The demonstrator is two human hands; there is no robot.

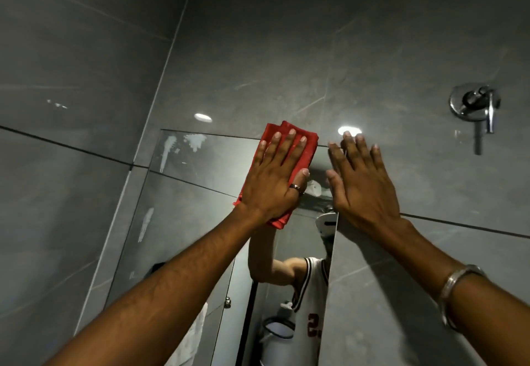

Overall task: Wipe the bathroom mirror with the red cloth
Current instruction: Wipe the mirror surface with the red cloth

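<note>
The frameless mirror (183,222) hangs on the grey tiled wall, its top edge running across the middle of the view. A folded red cloth (308,147) lies flat against the mirror's top right part. My left hand (272,182) presses flat on the cloth with fingers spread, a ring on the thumb. My right hand (362,182) rests open and flat at the mirror's right edge, partly on the tile, holding nothing. White smears show on the glass at the upper left and lower left.
A chrome tap handle (474,107) sticks out of the wall at the upper right. The wall corner runs diagonally at the left. The mirror reflects a person in a white jersey, a door and a white towel.
</note>
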